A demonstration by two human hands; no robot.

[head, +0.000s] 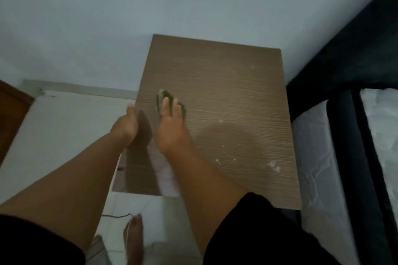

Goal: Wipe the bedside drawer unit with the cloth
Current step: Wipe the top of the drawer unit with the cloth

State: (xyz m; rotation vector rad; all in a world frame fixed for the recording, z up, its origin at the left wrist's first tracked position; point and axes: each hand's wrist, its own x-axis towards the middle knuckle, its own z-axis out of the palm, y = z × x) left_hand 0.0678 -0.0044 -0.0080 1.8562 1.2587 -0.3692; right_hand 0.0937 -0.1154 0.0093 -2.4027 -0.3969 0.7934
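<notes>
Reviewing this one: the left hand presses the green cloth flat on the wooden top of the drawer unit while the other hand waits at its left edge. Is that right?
Not quite: the head view shows the right hand pressing the green cloth on the drawer unit, while the left hand waits at its left edge.

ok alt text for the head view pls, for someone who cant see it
Seen from above, a person's right hand presses a green cloth flat on the brown top of a bedside drawer unit, while the left hand rests open at the unit's left edge. Pale specks and a smear dot the near right of the top, beside a bed.
</notes>
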